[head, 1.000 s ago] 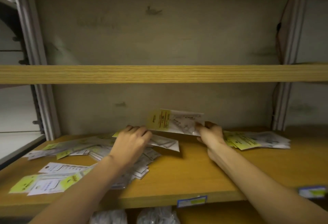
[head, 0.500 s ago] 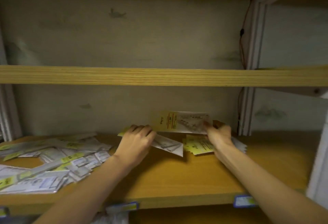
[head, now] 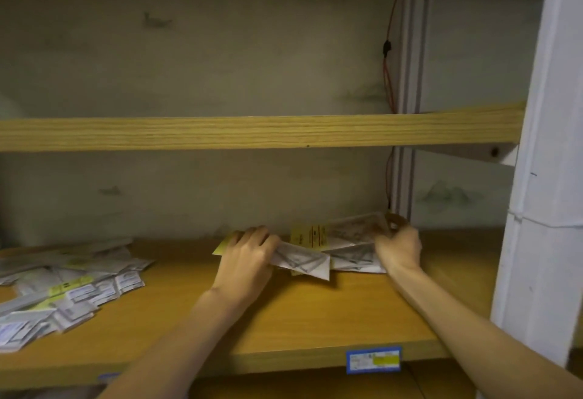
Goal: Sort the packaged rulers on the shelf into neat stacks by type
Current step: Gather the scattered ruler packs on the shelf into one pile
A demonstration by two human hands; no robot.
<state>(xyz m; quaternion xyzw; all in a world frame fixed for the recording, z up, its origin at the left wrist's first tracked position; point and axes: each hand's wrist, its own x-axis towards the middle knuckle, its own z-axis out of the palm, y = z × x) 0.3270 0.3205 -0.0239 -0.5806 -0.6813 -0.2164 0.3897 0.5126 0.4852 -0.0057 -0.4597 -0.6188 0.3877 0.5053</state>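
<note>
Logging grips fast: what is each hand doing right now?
Left hand: grips a triangular ruler packet.
Right hand: grips a yellow-labelled ruler packet.

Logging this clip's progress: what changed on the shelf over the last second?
The right hand lowered its yellow-headed packet onto the stack by the right post. The left hand carried its triangular packet rightward toward that stack. Both hands keep their grips; the loose pile is untouched.
</note>
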